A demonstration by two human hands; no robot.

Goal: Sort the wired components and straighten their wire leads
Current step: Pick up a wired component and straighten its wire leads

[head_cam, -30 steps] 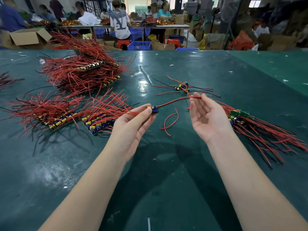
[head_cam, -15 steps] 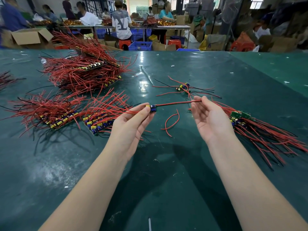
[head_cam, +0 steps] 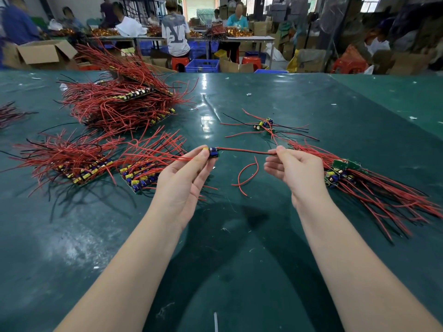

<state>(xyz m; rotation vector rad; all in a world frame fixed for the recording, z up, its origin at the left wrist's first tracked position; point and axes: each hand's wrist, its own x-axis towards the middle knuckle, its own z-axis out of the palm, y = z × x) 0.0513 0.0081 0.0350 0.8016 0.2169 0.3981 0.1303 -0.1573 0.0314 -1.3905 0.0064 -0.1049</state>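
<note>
Both hands are raised a little above the dark green worktop (head_cam: pixel 239 259) and work on one piece. The left hand (head_cam: pixel 184 180) pinches a small wired component (head_cam: pixel 214 151), blue with a yellow part, between the thumb and the fingertips, so it is closed on the component. From this component a red wire lead (head_cam: pixel 244 150) runs almost straight to the right, where the right hand (head_cam: pixel 297 168) pinches its far end between thumb and forefinger, the other fingers curled loosely under. The two hands are well apart, with the lead stretched between them. Under the lead, on the worktop, lies a loose curved red wire (head_cam: pixel 247 176), touching neither hand. To the left of the left hand there are two flat rows of components (head_cam: pixel 141 176) with red leads that fan upward and to the left, and behind them a big heap of the same parts (head_cam: pixel 119 104). Just beside the right hand, on its right, is another bundle (head_cam: pixel 371 188) with a small green board (head_cam: pixel 345 165) on top, its leads pointing to the lower right. Farther back, in the middle, a few single components (head_cam: pixel 263 124) lie with red and black leads spread out. Behind the worktop, people sit at other tables among cardboard boxes (head_cam: pixel 40 53) and blue crates (head_cam: pixel 202 65)
</note>
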